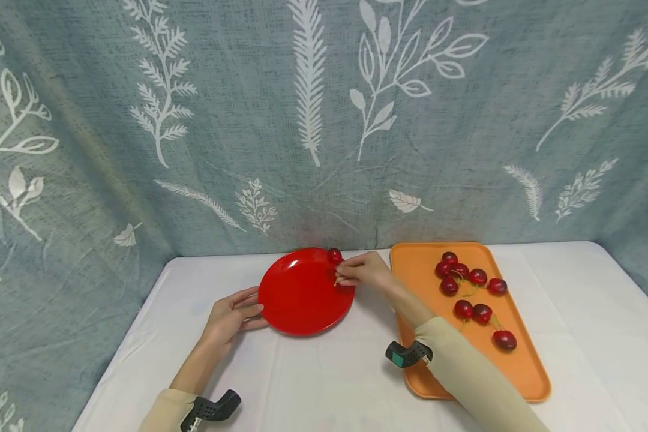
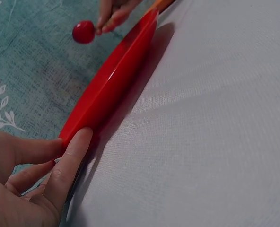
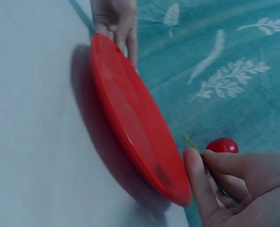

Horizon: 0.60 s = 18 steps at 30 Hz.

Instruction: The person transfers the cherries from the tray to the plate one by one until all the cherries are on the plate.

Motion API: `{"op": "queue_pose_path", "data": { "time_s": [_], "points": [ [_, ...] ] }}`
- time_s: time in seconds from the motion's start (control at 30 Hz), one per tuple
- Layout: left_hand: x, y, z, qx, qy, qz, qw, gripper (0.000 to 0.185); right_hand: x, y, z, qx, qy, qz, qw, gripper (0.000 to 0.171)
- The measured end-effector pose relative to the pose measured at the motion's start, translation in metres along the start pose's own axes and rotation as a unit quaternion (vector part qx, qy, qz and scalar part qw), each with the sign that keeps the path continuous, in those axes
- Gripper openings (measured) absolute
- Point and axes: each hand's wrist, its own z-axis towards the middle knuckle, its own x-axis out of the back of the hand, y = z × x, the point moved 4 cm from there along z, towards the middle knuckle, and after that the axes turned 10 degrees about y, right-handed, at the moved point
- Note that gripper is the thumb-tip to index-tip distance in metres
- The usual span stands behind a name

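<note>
A round red plate [image 1: 305, 294] is in the middle of the head view, tilted in both wrist views. At its left edge my left hand [image 1: 231, 315] grips the rim, thumb and fingers on either side of it in the left wrist view. My right hand [image 1: 364, 270] is over the plate's right edge and pinches a cherry [image 1: 334, 256] by its green stem [image 3: 190, 141]. The dark red fruit hangs out beyond the fingertips, above the plate's far right rim in the head view. No other cherry shows on the plate.
To the right lies an orange tray [image 1: 510, 378] with several stemmed cherries [image 1: 463, 309] in its upper and middle part. My right forearm [image 1: 464, 372] crosses over the tray. A white cloth [image 1: 313, 384] covers the table, and a teal leaf-patterned curtain [image 1: 237, 120] stands behind.
</note>
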Motion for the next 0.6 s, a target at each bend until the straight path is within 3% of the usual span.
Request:
{"op": "queue_pose_path", "data": {
  "time_s": [0.6],
  "points": [
    [0.0, -0.001, -0.003, 0.001, 0.001, -0.017, 0.9999, 0.05, -0.052, 0.011, 0.011, -0.02, -0.002, 0.025, 0.999, 0.021]
  ]
}}
